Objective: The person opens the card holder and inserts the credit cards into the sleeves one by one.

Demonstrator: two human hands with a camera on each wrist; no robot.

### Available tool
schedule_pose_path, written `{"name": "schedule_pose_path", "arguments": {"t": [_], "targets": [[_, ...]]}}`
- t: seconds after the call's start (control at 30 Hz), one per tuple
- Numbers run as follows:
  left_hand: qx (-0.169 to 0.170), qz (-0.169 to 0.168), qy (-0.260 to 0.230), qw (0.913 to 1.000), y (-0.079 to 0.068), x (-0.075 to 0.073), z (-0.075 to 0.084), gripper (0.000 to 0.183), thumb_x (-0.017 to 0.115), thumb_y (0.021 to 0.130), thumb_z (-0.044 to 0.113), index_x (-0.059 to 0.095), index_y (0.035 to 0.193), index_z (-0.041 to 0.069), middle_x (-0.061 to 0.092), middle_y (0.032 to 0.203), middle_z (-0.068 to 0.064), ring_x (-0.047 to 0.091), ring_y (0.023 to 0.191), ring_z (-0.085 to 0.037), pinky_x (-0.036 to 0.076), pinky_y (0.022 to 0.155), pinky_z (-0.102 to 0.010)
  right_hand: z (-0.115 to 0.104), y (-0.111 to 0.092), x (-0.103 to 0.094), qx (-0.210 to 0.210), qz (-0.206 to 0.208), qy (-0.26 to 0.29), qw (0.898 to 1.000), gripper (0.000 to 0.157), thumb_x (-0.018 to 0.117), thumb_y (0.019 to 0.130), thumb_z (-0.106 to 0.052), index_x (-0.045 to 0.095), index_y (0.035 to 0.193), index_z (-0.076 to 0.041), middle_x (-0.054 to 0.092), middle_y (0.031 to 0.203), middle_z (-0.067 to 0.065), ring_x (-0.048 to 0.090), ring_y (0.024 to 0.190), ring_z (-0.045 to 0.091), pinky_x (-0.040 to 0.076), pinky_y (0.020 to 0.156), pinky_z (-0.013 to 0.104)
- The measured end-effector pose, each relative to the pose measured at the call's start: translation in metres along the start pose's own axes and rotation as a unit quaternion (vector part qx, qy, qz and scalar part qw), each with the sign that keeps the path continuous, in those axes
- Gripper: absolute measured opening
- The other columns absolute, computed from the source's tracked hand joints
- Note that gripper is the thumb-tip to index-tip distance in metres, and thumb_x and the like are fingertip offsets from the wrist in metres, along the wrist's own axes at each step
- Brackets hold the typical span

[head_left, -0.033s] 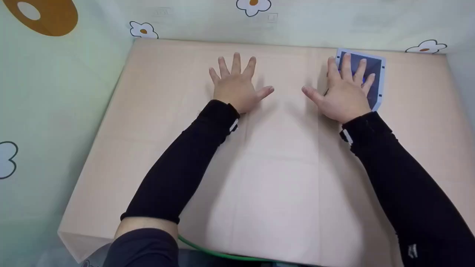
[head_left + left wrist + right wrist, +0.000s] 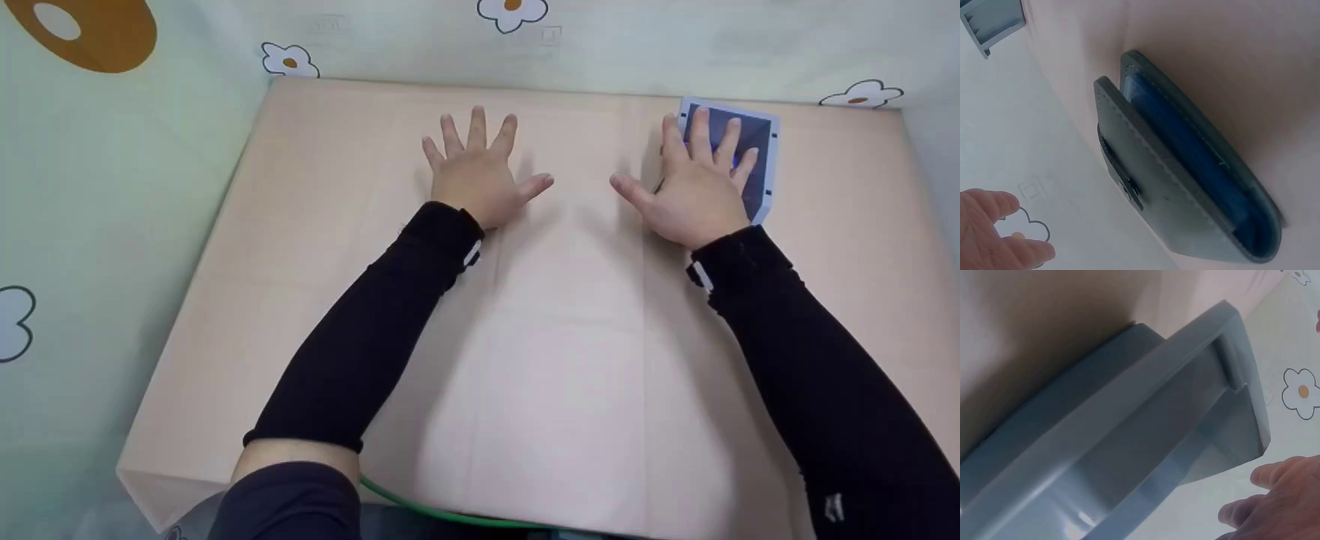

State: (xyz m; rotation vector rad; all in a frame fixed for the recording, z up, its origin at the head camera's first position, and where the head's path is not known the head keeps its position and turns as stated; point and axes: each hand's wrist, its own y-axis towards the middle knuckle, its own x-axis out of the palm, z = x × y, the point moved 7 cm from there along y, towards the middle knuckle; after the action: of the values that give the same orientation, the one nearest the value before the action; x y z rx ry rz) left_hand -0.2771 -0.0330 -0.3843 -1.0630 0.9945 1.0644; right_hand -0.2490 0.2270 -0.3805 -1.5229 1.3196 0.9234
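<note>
From my remote seat I see a table (image 2: pixel 562 390) under creased peach cloth; pale green walls (image 2: pixel 405 45) rise behind and left, printed with white flowers (image 2: pixel 513 10); light falls softly, casting blurred shadows.

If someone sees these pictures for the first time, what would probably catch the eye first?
Probably the bare left hand and bare right hand, both with fingers spread over the beige cloth-covered table. Next comes the grey-blue plastic box, partly hidden by the right hand in the head view. The left wrist view shows a dark grey, stitched, partly open wallet-like case with blue inside, on the table.
</note>
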Motion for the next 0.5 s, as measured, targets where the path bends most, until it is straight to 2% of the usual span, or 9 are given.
{"name": "schedule_pose_path", "arguments": {"t": [0.27, 0.5], "targets": [[-0.008, -0.001, 0.000, 1.0000, -0.0028, -0.0005, -0.0018, 0.101, 0.042, 0.091, 0.088, 0.009, 0.170, 0.036, -0.001, 0.179, -0.011, -0.004, 0.161, -0.052, 0.002, 0.126, -0.074, -0.0009, -0.0032, -0.0019, 0.003, 0.000, 0.006, 1.000, 0.113, 0.039, 0.093, -0.086, -0.006, 0.169, -0.016, -0.026, 0.172, 0.015, -0.036, 0.152, 0.047, -0.024, 0.115, 0.077], [-0.028, -0.012, -0.018, 0.9994, -0.0065, -0.0010, -0.0069, 0.100, 0.048, 0.092, 0.084, 0.014, 0.170, 0.031, 0.003, 0.178, -0.014, 0.001, 0.161, -0.052, 0.009, 0.126, -0.073, -0.0016, -0.0077, -0.0098, 0.004, 0.008, 0.026, 1.000, 0.113, 0.038, 0.094, -0.086, -0.007, 0.169, -0.016, -0.025, 0.172, 0.016, -0.036, 0.152, 0.047, -0.024, 0.115, 0.076]]}}
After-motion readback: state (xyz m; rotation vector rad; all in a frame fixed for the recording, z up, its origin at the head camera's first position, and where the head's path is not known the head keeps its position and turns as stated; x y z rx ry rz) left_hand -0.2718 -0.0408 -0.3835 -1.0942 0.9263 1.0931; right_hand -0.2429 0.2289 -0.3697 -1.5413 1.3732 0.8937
